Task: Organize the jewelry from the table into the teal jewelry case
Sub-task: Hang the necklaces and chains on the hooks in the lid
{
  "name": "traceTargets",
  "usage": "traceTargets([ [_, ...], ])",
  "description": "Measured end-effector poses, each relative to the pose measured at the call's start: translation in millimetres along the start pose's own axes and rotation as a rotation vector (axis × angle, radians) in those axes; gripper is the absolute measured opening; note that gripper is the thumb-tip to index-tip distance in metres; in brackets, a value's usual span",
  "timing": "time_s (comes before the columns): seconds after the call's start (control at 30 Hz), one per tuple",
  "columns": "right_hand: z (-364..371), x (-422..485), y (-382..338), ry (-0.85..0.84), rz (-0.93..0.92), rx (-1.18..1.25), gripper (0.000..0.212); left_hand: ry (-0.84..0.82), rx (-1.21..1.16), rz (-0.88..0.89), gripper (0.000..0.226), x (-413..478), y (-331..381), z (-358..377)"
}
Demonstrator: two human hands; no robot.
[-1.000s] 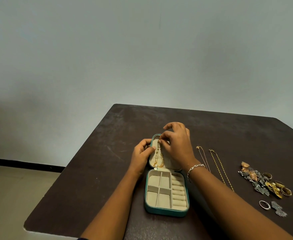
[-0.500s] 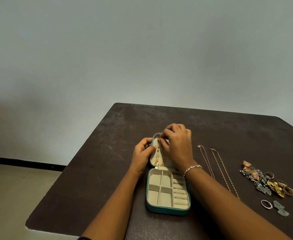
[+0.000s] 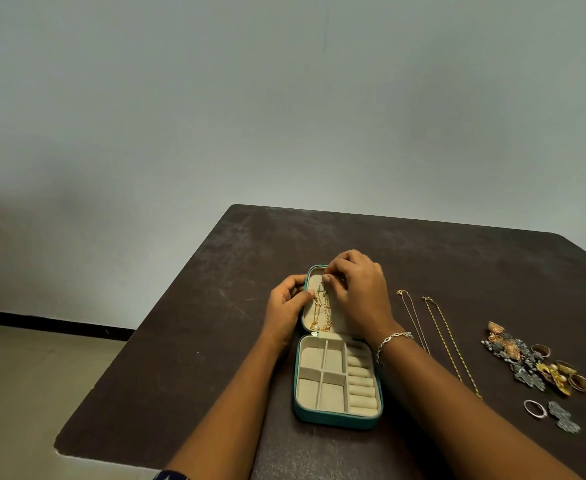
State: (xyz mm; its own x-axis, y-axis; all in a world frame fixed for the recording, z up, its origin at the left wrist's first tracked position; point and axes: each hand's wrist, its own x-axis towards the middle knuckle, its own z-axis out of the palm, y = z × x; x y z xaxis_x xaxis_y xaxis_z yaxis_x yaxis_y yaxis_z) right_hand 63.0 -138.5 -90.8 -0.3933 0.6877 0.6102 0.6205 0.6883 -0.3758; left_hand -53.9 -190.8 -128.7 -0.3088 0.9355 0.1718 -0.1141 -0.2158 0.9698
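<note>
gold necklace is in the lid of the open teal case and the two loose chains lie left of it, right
Not quite: in the head view the two loose chains lie right of the teal case. The gold necklace is in its lid.

Grey wall — dark table

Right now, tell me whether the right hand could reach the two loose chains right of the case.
Probably yes: the right hand pinches a necklace in the lid, but the chains lie uncovered on the table beside that wrist.
</note>
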Motion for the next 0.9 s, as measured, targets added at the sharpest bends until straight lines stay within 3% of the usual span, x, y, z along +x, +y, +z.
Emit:
traceTargets([
  [0.4, -59, -49, 19, 0.086, 0.088, 0.252, 0.009, 0.061, 0.108, -0.033, 0.025, 0, -3, 0],
  [0.57, -88, -88, 39, 0.117, 0.164, 0.242, 0.013, 0.094, 0.145, -0.033, 0.029, 1, -3, 1],
  [0.77, -110, -124, 69, 0.048, 0.207, 0.100, 0.016, 0.124, 0.130, -0.055, 0.034, 3, -3, 0],
  [0.9, -111, -141, 74, -0.104, 0.185, 0.070, 0.013, 0.156, 0.083, -0.064, 0.036, 4, 1, -3],
])
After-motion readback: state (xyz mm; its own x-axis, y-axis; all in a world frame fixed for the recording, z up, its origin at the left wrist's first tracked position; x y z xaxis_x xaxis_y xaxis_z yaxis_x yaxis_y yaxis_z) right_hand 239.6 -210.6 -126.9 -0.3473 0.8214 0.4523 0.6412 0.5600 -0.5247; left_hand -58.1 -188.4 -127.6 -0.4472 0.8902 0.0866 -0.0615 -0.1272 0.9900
